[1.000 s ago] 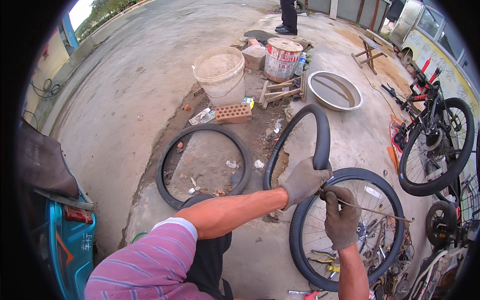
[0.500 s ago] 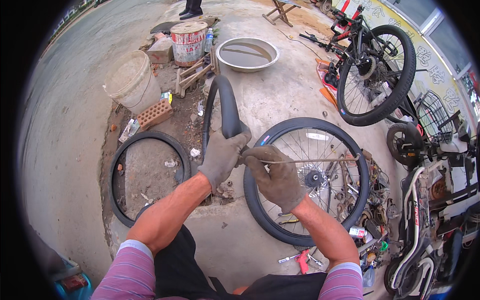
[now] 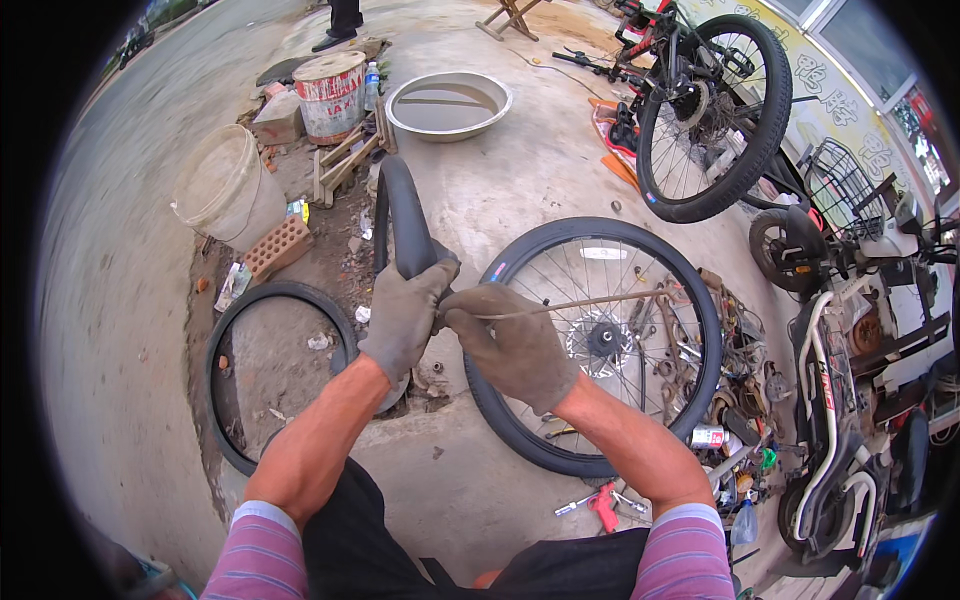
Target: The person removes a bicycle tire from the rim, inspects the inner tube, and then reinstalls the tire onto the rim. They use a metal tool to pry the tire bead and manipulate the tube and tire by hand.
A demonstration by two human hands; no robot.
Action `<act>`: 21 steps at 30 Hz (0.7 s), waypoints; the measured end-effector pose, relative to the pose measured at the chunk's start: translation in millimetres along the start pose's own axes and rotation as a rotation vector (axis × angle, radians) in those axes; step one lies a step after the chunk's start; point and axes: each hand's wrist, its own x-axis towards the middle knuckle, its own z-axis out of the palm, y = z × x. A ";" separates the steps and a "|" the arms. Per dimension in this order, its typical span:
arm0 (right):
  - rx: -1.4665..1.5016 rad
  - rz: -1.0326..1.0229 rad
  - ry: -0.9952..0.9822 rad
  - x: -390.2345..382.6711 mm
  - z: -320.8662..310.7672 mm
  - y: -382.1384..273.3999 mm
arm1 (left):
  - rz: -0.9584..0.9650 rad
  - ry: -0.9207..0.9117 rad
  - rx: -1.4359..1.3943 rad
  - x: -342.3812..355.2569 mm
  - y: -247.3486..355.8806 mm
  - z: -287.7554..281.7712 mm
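My left hand [image 3: 408,312], in a grey glove, is closed around a smooth black inner tube [image 3: 405,215] that stands up in a loop beyond the fingers. Against it presses my gloved right hand [image 3: 515,345], closed on one end of a thin brownish hose [image 3: 585,304]. That hose stretches to the right, above the spokes of a bicycle wheel [image 3: 490,415] lying flat with its black tyre on. Where the hose end meets the tube is hidden between my hands. Left of my left forearm a loose black tyre [image 3: 215,375] lies on the dirt.
A metal basin of murky water [image 3: 450,132] stands ahead, with a paint bucket [image 3: 332,105], a whitish bucket [image 3: 235,190] and a perforated brick [image 3: 278,250] to its left. An upturned bicycle [image 3: 770,130], a scooter [image 3: 820,380], scattered parts and a red-handled tool [image 3: 604,507] occupy the right side.
The whole view has shifted a little. Both hands, still closed together, have moved slightly left with the inner tube. The hose now slants more steeply up to the right.
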 end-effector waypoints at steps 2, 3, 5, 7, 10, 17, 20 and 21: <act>0.001 0.013 -0.006 0.1 -0.2 -0.9 | -0.002 0.000 -0.001 0.1 -0.5 -1.1; 0.000 0.009 -0.005 0.2 -0.3 -1.3 | -0.003 0.003 -0.004 0.2 -0.8 -1.6; 0.006 0.015 -0.011 0.3 -0.7 -1.8 | 0.009 0.011 0.005 0.6 -1.4 -2.3; 0.016 0.036 -0.023 0.4 -0.9 -1.8 | 0.011 0.008 -0.006 1.4 -1.9 -2.9; -0.001 0.024 -0.027 0.8 -0.1 -0.7 | 0.007 -0.003 -0.038 2.3 -2.4 -3.7; -0.015 -0.035 0.003 -0.4 2.8 2.0 | 0.011 -0.008 -0.046 2.1 -3.2 -3.8; -0.018 -0.037 -0.004 -0.9 1.7 1.5 | 0.015 -0.016 -0.051 2.0 -3.7 -4.3; -0.022 -0.035 -0.007 -0.9 1.2 1.1 | 0.014 -0.016 -0.055 2.1 -3.9 -4.5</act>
